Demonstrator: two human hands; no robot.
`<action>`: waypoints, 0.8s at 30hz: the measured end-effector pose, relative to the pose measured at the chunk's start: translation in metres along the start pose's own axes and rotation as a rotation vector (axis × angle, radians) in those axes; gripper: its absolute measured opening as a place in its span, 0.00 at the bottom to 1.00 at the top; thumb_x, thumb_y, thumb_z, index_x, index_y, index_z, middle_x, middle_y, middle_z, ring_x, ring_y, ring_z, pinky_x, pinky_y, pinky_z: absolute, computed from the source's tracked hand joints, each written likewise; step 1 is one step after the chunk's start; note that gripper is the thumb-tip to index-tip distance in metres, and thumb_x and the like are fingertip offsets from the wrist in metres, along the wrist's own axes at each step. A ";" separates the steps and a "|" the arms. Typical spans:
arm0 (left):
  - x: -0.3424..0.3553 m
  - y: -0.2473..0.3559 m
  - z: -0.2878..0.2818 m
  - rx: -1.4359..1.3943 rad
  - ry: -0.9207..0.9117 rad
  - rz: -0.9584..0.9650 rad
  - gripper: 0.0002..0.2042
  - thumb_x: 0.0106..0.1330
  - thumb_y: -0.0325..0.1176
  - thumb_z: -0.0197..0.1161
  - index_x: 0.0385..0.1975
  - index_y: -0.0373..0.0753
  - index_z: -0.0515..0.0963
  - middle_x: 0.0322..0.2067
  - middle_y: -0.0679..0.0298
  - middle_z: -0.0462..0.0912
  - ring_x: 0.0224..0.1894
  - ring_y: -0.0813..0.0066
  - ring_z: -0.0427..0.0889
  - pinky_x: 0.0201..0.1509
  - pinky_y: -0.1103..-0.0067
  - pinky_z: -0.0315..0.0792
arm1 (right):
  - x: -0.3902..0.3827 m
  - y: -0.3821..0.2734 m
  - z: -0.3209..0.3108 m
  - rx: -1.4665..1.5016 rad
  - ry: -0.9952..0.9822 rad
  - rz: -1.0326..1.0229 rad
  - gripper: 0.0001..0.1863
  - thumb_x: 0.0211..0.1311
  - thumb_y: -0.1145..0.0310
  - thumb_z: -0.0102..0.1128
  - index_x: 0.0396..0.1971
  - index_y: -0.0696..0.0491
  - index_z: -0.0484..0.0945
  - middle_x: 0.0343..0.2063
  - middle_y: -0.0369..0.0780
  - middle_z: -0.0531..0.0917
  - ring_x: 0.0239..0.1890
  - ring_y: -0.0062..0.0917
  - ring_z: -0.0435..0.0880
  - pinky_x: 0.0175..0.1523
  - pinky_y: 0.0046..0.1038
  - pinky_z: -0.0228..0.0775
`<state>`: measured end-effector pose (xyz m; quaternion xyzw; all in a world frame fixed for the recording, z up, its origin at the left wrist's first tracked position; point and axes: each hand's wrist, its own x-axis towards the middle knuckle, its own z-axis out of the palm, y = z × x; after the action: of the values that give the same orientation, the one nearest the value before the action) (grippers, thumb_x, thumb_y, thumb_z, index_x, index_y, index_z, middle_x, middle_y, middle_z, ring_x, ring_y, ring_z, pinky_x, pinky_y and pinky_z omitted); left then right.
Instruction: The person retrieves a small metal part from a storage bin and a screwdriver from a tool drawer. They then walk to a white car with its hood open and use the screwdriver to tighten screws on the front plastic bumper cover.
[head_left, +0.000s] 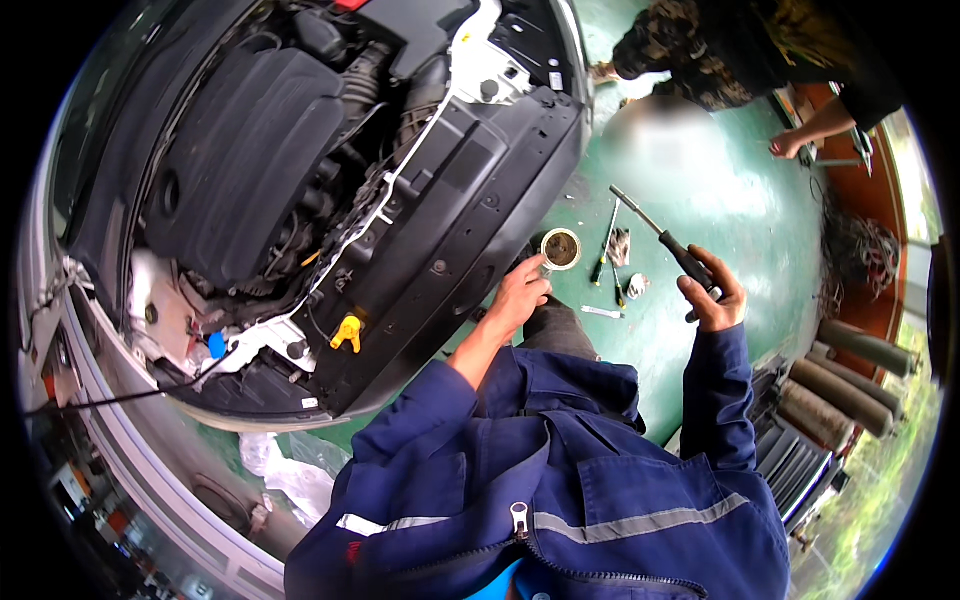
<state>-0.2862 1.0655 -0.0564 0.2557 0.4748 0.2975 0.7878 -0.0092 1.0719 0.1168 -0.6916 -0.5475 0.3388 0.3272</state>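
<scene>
My right hand (718, 292) is closed round the black handle of a nut driver (684, 256). Its metal shaft points up and to the left, toward the middle of the floor. My left hand (517, 299) has its fingers curled at the near left side of a round open tin (561, 249). Something brown and dark lies inside the tin, too small to make out. The fingertips meet the tin's rim, and the underside of that grip is hidden. My knee (555, 328) is just below the tin.
A car's open engine bay (250, 150) fills the left, with a yellow cap (347, 334) at its front. Screwdrivers (606, 258) and a small white pot (637, 286) lie on the green floor (670, 350). Another person's hand (787, 146) is at upper right; metal cylinders (845, 393) lie at right.
</scene>
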 end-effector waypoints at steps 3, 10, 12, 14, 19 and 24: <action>0.029 -0.037 -0.014 0.627 0.256 0.036 0.29 0.66 0.32 0.58 0.67 0.34 0.62 0.60 0.47 0.72 0.58 0.67 0.76 0.55 0.74 0.73 | -0.009 0.000 -0.009 0.019 0.016 0.095 0.26 0.52 0.66 0.69 0.54 0.55 0.79 0.26 0.34 0.81 0.22 0.15 0.75 0.23 0.18 0.64; -0.035 -0.018 -0.066 0.382 0.338 0.090 0.15 0.65 0.31 0.60 0.48 0.31 0.79 0.35 0.56 0.86 0.36 0.73 0.85 0.43 0.77 0.77 | -0.022 0.061 -0.019 0.144 0.066 0.266 0.27 0.53 0.70 0.69 0.55 0.57 0.78 0.36 0.39 0.84 0.35 0.20 0.80 0.43 0.21 0.71; -0.058 0.001 -0.089 0.452 0.468 0.158 0.12 0.64 0.30 0.62 0.46 0.33 0.80 0.34 0.57 0.86 0.35 0.73 0.85 0.43 0.77 0.77 | -0.016 0.076 -0.012 0.148 0.044 0.254 0.27 0.54 0.71 0.69 0.56 0.57 0.77 0.34 0.36 0.84 0.29 0.15 0.77 0.35 0.18 0.69; -0.078 0.024 -0.108 0.564 0.717 0.285 0.12 0.63 0.30 0.63 0.45 0.34 0.81 0.34 0.56 0.86 0.35 0.71 0.85 0.42 0.76 0.77 | -0.003 0.069 0.000 0.149 -0.007 0.214 0.27 0.54 0.70 0.69 0.56 0.57 0.77 0.32 0.36 0.83 0.27 0.14 0.75 0.33 0.18 0.67; -0.089 0.043 -0.191 0.698 1.257 0.466 0.10 0.59 0.24 0.64 0.41 0.35 0.81 0.34 0.56 0.84 0.35 0.62 0.85 0.41 0.72 0.77 | 0.034 0.052 0.024 0.124 -0.158 0.129 0.27 0.54 0.68 0.69 0.56 0.57 0.77 0.34 0.36 0.83 0.30 0.16 0.76 0.37 0.19 0.68; -0.099 0.039 -0.238 0.764 1.316 0.306 0.12 0.57 0.27 0.66 0.42 0.36 0.82 0.38 0.56 0.84 0.38 0.60 0.84 0.47 0.69 0.76 | 0.056 0.030 0.043 0.120 -0.280 0.104 0.27 0.55 0.69 0.68 0.56 0.59 0.76 0.40 0.40 0.85 0.41 0.20 0.80 0.48 0.22 0.71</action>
<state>-0.5463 1.0508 -0.0703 0.3430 0.8740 0.3093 0.1507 -0.0196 1.1250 0.0622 -0.6444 -0.5299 0.4806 0.2703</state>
